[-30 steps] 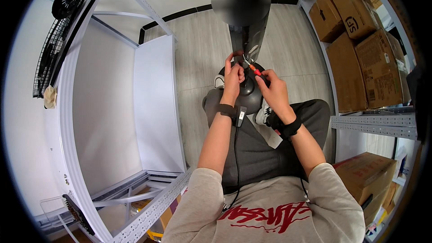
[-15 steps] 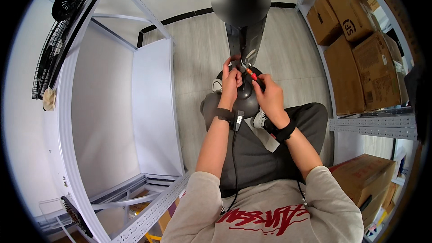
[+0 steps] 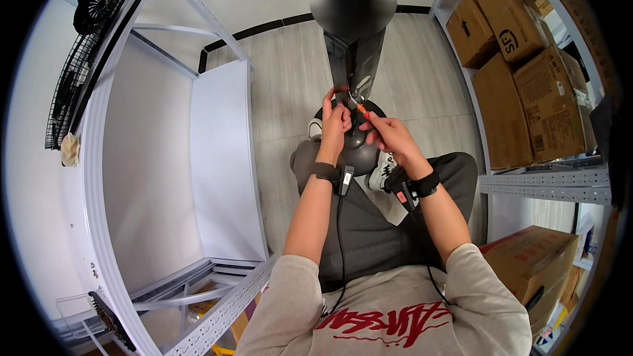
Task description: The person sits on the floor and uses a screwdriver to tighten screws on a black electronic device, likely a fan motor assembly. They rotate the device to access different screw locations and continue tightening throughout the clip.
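A glossy black column (image 3: 341, 59) stands upright in front of me, with a rounded black base (image 3: 359, 151) between my legs. My left hand (image 3: 337, 125) is at its lower part, fingers curled and the index finger reaching up along the left edge. What those fingers grip is hidden. My right hand (image 3: 393, 137) is closed round a screwdriver (image 3: 361, 111) with a red-orange handle. Its pale metal shaft points up and left to the column's lower front, close to the left fingers. Whether the tip touches cannot be made out.
A blurred round black top (image 3: 353, 0) crowns the column. White metal shelving (image 3: 224, 158) stands on the left, with a black wire basket (image 3: 72, 72) on it. Racks with stacked cardboard boxes (image 3: 501, 112) line the right. Cables run from the black wristbands (image 3: 425, 186).
My right hand has shifted up and left along the screwdriver and its wrist has rolled, so the small box on its wristband now shows. My left hand keeps nearly the same place.
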The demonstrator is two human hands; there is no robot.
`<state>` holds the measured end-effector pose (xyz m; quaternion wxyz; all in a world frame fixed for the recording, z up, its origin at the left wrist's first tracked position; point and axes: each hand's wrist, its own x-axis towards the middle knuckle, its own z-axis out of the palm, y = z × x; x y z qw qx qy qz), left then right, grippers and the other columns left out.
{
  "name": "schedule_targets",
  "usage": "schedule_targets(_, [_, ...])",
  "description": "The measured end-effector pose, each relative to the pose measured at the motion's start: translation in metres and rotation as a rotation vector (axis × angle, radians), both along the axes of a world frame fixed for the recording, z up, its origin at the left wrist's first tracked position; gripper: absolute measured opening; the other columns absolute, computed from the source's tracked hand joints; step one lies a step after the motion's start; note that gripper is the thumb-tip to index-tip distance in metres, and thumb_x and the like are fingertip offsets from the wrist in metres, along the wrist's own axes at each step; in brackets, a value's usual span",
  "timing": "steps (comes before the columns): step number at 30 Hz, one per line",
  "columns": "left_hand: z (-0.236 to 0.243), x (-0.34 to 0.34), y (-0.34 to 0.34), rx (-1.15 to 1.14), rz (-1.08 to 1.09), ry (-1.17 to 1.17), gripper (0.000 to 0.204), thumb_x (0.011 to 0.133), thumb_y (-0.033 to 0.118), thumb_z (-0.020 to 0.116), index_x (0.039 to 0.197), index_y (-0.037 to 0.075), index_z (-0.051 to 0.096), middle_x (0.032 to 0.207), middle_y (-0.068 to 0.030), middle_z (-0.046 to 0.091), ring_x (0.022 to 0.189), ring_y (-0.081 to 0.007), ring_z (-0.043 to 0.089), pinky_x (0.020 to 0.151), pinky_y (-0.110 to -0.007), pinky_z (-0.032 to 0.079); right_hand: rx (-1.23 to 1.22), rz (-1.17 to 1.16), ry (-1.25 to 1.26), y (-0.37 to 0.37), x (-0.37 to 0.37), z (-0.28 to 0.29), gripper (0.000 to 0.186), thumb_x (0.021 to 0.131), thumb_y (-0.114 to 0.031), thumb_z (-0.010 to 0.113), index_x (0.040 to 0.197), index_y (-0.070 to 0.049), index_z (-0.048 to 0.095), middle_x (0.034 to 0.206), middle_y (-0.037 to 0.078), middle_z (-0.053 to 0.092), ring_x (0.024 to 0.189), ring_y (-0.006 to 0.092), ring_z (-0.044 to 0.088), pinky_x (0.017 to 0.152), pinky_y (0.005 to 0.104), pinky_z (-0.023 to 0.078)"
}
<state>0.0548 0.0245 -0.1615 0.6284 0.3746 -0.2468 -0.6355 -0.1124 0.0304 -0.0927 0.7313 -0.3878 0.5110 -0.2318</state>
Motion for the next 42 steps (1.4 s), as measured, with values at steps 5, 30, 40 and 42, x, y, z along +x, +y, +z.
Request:
schedule_targets(5, [-0.001, -0.003, -0.001, 0.016, 0.009, 0.003, 0.048, 0.095, 0.005, 0.038, 0.142, 0.016, 0.033, 0.067, 0.0038, 0.039, 0.052, -0.0028, 0.030, 0.045, -0.019, 0.023, -0.930, -0.181, 0.642, 0.017, 0.015, -0.016, 0.029, 0.092, -0.030, 0.063, 0.096, -0.002, 0.069, 0.068, 0.004, 0.065, 0.055, 0.0101, 0.057, 0.052, 0.0263, 0.042])
schedule_targets(30, [-0.009, 0.000, -0.001, -0.003, 0.005, -0.004, 0.052, 0.094, 0.004, 0.041, 0.143, 0.017, 0.032, 0.066, 0.0043, 0.040, 0.050, -0.0029, 0.031, 0.044, -0.019, 0.023, -0.701, -0.212, 0.356, 0.026, 0.008, -0.020, 0.031, 0.089, -0.019, 0.067, 0.116, -0.005, 0.068, 0.073, -0.001, 0.064, 0.064, 0.0030, 0.051, 0.058, 0.0191, 0.041])
schedule_targets(40, [-0.012, 0.003, -0.003, 0.001, -0.002, 0.000, 0.046, 0.097, 0.006, 0.039, 0.141, 0.018, 0.033, 0.067, 0.0024, 0.040, 0.052, -0.0042, 0.033, 0.046, -0.019, 0.027, 0.092, -0.116, -0.119, 0.011, -0.006, -0.009, 0.042, 0.100, -0.042, 0.049, 0.098, -0.003, 0.065, 0.072, -0.005, 0.049, 0.051, 0.0027, 0.040, 0.045, 0.0187, 0.027])
schedule_targets(42, [-0.010, 0.001, -0.003, -0.001, -0.006, 0.004, 0.046, 0.097, 0.006, 0.039, 0.141, 0.018, 0.033, 0.067, 0.0024, 0.040, 0.052, -0.0042, 0.033, 0.046, -0.019, 0.027, 0.069, -0.087, -0.132, 0.009, -0.009, -0.010, 0.040, 0.099, -0.042, 0.052, 0.093, -0.004, 0.063, 0.073, -0.005, 0.051, 0.050, 0.0022, 0.041, 0.043, 0.0181, 0.025])
